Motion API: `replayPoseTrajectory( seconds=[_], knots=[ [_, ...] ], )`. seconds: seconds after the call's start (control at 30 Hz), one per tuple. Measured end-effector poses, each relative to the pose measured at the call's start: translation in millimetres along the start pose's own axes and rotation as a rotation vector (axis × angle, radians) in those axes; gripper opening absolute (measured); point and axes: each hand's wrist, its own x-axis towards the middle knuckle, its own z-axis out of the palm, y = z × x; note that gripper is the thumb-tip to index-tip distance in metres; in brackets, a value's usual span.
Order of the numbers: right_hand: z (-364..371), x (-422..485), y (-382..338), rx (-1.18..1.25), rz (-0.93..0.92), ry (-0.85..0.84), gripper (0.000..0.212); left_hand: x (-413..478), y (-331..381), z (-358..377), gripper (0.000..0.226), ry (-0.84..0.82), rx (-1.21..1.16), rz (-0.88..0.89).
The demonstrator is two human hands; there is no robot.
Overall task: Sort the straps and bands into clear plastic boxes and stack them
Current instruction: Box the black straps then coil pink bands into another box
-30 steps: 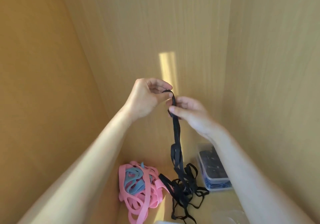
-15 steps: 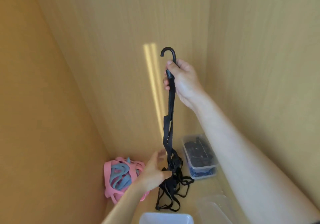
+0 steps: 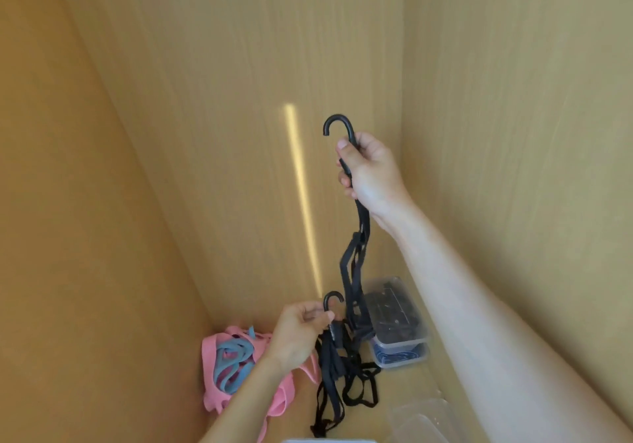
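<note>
Head view is showing both hands working on a black strap (image 3: 356, 271) inside a wooden-walled space; the right hand (image 3: 371, 172) is gripping the strap just below its upper hook (image 3: 339, 127), raised high toward the far wall, and the strap is hanging down from that grip in loose loops; the left hand (image 3: 301, 333) is pinching the stem of a second hook (image 3: 333, 300) low down, with the tangle of black straps (image 3: 342, 384) trailing beneath it onto the surface (image 3: 394, 391). Whether both hooks belong to one strap I cannot tell. A pink and blue band pile (image 3: 233, 364) is lying just left of the tangle; two stacked clear boxes (image 3: 399, 336), already filled, are sitting at the right wall; an empty clear box (image 3: 424, 418) is waiting nearer, at the bottom right. Judging by this, the step in hand is pulling one hooked strap free of the tangle; the next move is likely calling for drawing the hooks apart until the loops slip clear, then folding the strap and laying it in the empty box.
</note>
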Motion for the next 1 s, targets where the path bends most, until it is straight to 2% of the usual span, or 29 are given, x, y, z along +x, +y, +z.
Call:
replayPoseTrajectory(
  seconds=[0.1,0.2,0.27,0.33,0.4,0.43,0.57,0.63,0.73,0.8,0.9,1.0],
  knots=[
    [-3.3,-2.9,12.5,-0.085,0.035,0.001,0.017,5.6,6.2,-14.2,0.019,0.061,0.005,0.025],
    [-3.6,-4.3,16.4,-0.047,0.066,0.010,0.018,10.5,3.1,-28.5,0.017,0.117,0.054,-0.017],
    [-1.5,-3.4,13.0,0.022,0.070,0.007,0.017,11.6,-5.7,-36.0,0.019,0.132,0.184,-0.055],
    [1.7,-1.4,7.4,0.086,0.063,-0.003,0.018,10.9,-15.8,-41.4,0.021,0.054,0.418,-0.103],
    [5.7,0.4,2.0,0.115,0.048,-0.016,0.019,7.6,-21.0,-43.4,0.040,-0.070,0.609,-0.142],
    [7.6,1.4,-0.2,0.127,0.041,-0.025,0.019,6.2,-22.4,-42.1,0.054,-0.111,0.622,-0.126],
    [15.6,4.0,-10.3,0.222,0.029,-0.026,0.019,3.9,-14.9,-16.6,0.090,-0.162,0.441,-0.062],
    [20.0,5.5,-18.1,0.286,0.026,0.000,0.020,4.2,-9.4,2.3,0.083,-0.180,0.355,-0.021],
    [21.3,9.9,-33.0,0.389,0.004,0.059,0.020,4.1,0.2,25.9,0.035,-0.137,0.188,0.028],
    [16.8,12.7,-39.7,0.347,-0.048,0.105,0.018,3.5,8.9,30.3,0.012,-0.084,0.054,0.005],
    [5.3,13.0,-37.6,0.138,-0.133,0.162,0.013,2.6,24.1,19.8,0.014,-0.152,-0.134,-0.023],
    [-5.6,11.6,-24.3,0.011,-0.141,0.187,0.018,3.8,34.7,5.0,0.015,-0.180,-0.305,-0.079]
  ],
)
